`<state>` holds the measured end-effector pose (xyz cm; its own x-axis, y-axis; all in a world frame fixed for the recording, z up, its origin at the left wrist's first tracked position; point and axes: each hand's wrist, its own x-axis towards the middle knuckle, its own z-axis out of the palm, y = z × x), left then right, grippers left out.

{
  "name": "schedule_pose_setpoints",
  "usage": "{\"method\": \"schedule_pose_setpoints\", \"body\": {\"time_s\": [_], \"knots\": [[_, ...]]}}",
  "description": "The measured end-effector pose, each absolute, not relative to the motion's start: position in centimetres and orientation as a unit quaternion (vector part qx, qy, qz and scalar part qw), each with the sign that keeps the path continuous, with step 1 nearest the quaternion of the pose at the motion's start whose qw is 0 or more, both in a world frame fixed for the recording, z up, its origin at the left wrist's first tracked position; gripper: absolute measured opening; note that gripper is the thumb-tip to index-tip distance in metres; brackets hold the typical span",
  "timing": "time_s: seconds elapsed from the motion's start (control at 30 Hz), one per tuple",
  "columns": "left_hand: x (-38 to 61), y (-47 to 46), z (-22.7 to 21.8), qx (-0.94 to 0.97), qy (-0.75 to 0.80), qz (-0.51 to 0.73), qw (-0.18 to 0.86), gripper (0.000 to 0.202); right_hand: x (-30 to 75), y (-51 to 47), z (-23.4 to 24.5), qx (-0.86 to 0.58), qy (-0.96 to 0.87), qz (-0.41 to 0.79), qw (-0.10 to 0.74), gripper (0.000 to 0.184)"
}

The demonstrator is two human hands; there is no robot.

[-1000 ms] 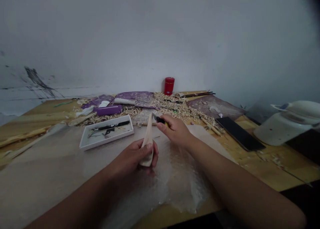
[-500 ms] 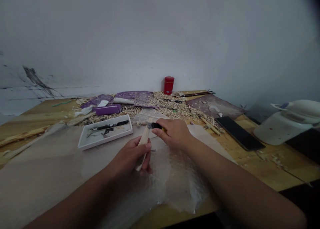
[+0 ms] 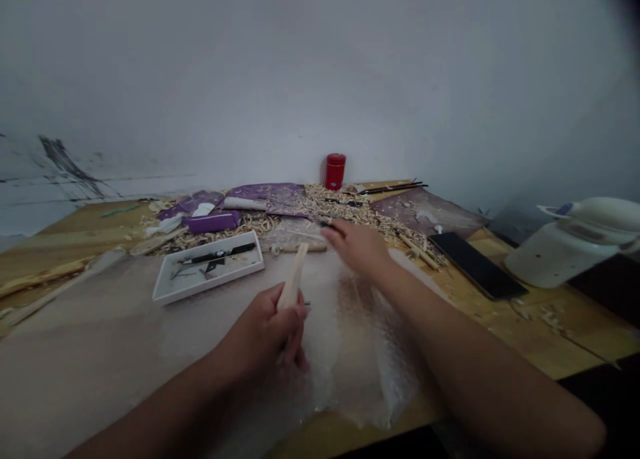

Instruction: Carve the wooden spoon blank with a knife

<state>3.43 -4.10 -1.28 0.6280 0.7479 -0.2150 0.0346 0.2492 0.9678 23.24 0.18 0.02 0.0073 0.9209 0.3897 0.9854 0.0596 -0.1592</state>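
I've L hand [image 3: 273,322] gripping the wood piece [image 3: 294,279] over the tabletop [image 3: 520,332], twd its near edge, R hand [image 3: 363,249] closed round a dark tool [image 3: 327,224] beyond; prob. whittling, next cut needs tool brought to wood.

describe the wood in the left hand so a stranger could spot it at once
On the table, find the white tray. Right of it and nearer the camera is the left hand, closed around the wood, a pale piece jutting out the far side. Unlike the sticks lying on the table, it is held up in that hand.
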Motion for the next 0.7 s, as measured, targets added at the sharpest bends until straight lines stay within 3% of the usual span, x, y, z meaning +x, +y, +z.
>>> {"method": "schedule_pose_setpoints", "body": {"time_s": [0.17, 0.43, 0.7], "knots": [[3.2, -4.0, -0.8, 0.531, 0.361, 0.275, 0.715, 0.014, 24.0, 0.2, 0.2, -0.667, -0.692, -0.088, 0.262, 0.049], [3.0, -3.5, -0.8, 0.528, 0.344, 0.274, 0.727, 0.013, 20.2, -1.9, -0.4, -0.569, -0.791, -0.087, 0.208, 0.048], [3.3, -4.2, -0.9, 0.498, 0.292, 0.286, 0.765, 0.018, 21.2, -1.0, -0.5, -0.596, -0.771, -0.094, 0.203, 0.051]]}}
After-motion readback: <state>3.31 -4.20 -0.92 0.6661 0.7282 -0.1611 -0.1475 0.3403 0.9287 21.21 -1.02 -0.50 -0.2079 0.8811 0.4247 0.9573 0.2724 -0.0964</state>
